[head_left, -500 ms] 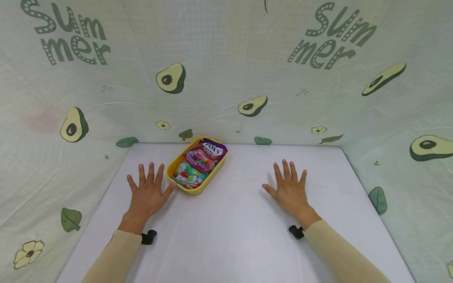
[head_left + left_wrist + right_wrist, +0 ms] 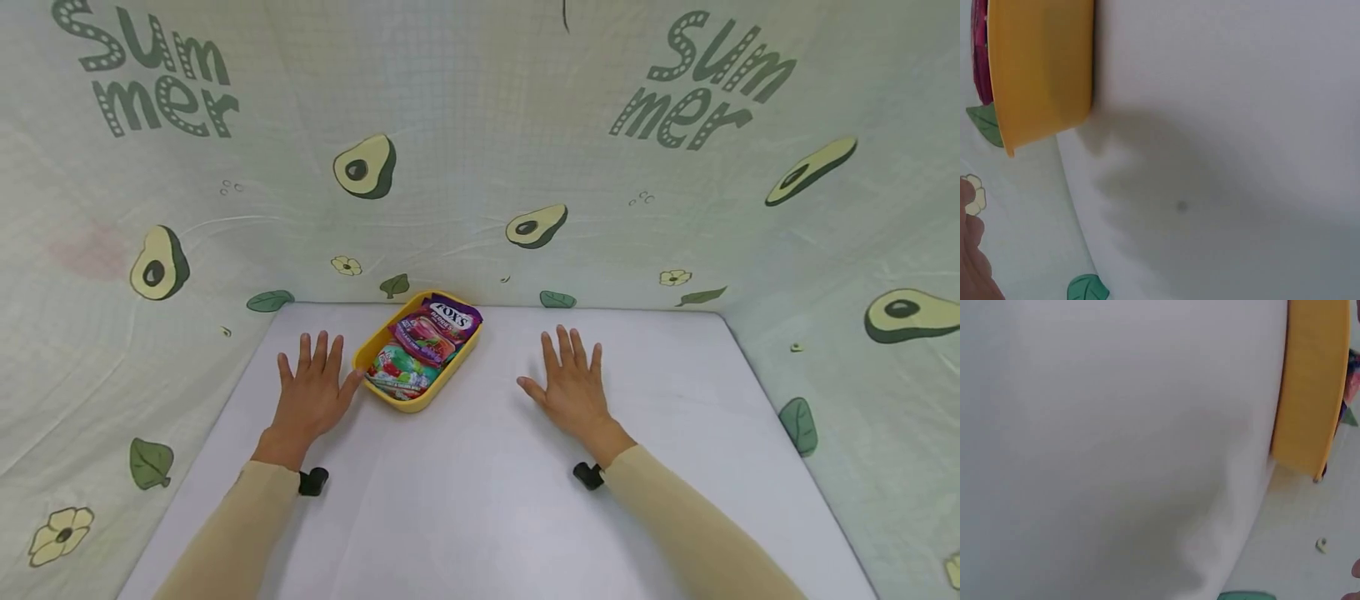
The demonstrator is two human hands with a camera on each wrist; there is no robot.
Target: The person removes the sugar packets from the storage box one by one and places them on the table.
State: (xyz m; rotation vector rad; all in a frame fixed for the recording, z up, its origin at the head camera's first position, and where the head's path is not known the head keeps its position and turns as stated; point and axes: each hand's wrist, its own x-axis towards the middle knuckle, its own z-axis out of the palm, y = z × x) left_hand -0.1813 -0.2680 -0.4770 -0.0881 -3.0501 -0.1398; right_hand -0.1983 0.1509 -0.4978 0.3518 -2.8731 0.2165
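Observation:
A yellow plastic tray (image 2: 408,407) sits at an angle near the back of the table. Packed in it are a dark purple FOX'S candy bag (image 2: 453,313), a magenta-purple candy bag (image 2: 424,337) and a green candy bag (image 2: 400,370) at the near end. My left hand (image 2: 309,404) is spread palm down just left of the tray, its thumb tip at the rim in the head view. To the tray's right, my right hand (image 2: 573,398) hovers with spread fingers, holding nothing. Both wrist views show the tray's wall (image 2: 1041,69) and only bits of the fingers (image 2: 974,250).
The white table (image 2: 465,500) ends at a hanging cloth (image 2: 450,108) printed with avocados, leaves and "Summer". That cloth also rises along the left and right sides. A small black device (image 2: 588,476) is at each wrist.
My right hand has moved left toward the tray and slightly forward. My left hand has shifted a little forward. The tray and its candy bags stay in place.

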